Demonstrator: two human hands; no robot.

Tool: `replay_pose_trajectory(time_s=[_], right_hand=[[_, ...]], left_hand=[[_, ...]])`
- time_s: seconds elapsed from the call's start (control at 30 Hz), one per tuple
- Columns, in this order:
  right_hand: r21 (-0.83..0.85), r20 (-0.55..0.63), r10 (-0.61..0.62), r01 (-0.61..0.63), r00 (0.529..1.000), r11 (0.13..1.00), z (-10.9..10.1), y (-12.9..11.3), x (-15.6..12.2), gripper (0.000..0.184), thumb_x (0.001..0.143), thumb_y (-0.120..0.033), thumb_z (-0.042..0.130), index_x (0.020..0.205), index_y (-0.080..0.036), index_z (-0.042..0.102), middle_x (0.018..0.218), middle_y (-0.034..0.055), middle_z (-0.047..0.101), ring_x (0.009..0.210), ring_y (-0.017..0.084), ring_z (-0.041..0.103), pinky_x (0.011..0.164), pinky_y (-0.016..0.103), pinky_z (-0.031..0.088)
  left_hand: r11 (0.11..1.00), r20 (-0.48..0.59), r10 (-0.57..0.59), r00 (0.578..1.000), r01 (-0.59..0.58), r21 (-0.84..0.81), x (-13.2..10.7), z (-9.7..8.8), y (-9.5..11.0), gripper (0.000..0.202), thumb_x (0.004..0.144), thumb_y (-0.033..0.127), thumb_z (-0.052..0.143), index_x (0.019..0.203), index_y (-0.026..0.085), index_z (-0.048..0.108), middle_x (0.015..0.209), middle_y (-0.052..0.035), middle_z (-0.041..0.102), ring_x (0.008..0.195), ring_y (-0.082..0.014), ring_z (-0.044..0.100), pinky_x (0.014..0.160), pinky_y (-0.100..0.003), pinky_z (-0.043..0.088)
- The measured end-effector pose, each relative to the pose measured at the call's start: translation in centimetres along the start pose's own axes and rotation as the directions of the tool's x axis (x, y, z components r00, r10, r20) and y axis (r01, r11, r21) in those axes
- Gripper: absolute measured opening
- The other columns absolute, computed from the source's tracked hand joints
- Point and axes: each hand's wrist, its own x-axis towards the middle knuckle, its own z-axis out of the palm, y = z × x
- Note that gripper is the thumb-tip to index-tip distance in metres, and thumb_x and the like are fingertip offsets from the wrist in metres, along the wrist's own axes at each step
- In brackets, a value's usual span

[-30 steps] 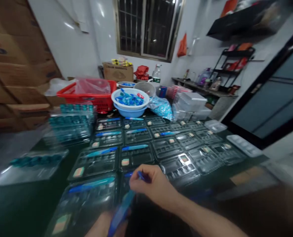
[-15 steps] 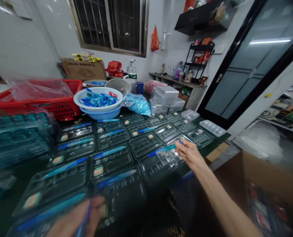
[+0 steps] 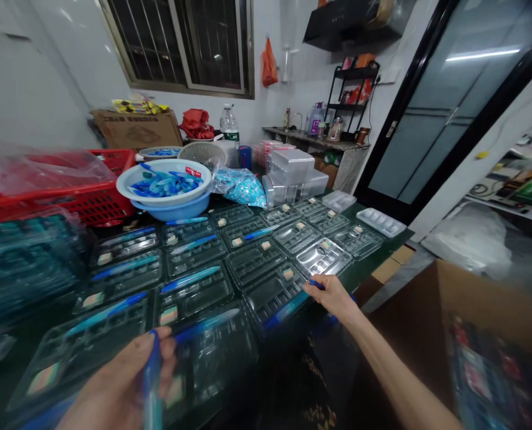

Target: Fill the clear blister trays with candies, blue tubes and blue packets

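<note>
Green table (image 3: 365,264), clear trays (image 3: 194,292), barred window (image 3: 180,42); left hand (image 3: 117,388) and right hand (image 3: 332,295) grip blue pens (image 3: 286,309).

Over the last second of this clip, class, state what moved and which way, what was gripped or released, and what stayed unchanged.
The right hand drew one blue pen from the bundle in the left hand, carried it rightward, then lowered it to the near-right tray, still pinching its end. The left hand kept that bundle. The bowl, red basket and filled trays stayed put.
</note>
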Motion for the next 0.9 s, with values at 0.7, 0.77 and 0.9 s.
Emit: replay_pose_trajectory(time_s=[0.7,0.77,0.9], right_hand=[[-0.03,-0.314,-0.112,0.108,0.943,0.994,-0.8,2.5,-0.8,0.026,0.085,-0.038,0.046,0.087,-0.017,0.061,0.073,0.0007,0.06,0.068,0.016,0.053,0.063,0.022,0.039],[-0.021,-0.312,-0.119,0.118,0.943,0.993,-0.7,2.3,-1.0,0.026,0.085,-0.038,0.045,0.087,-0.017,0.061,0.074,0.0008,0.059,0.069,0.016,0.052,0.065,0.022,0.038],[0.041,-0.299,-0.095,0.112,0.949,0.993,-0.6,1.9,-1.2,0.028,0.087,-0.039,0.041,0.089,-0.017,0.059,0.065,-0.0006,0.051,0.062,0.014,0.046,0.058,0.021,0.035]], left_hand=[[0.855,0.129,0.514,0.848,-0.519,0.011,11.9,14.6,0.8,0.021,0.052,0.023,0.075,0.067,0.012,0.065,0.064,-0.0019,0.062,0.065,-0.0147,0.06,0.064,-0.03,0.052],[0.835,0.132,0.536,0.834,-0.547,0.06,13.2,14.6,-0.1,0.021,0.054,0.025,0.074,0.067,0.013,0.065,0.063,-0.002,0.062,0.064,-0.0146,0.06,0.066,-0.03,0.051],[0.749,0.183,0.592,0.785,-0.619,0.236,14.1,13.8,-1.4,0.019,0.056,0.027,0.072,0.068,0.014,0.066,0.056,-0.0007,0.061,0.055,-0.0139,0.058,0.058,-0.027,0.048]])
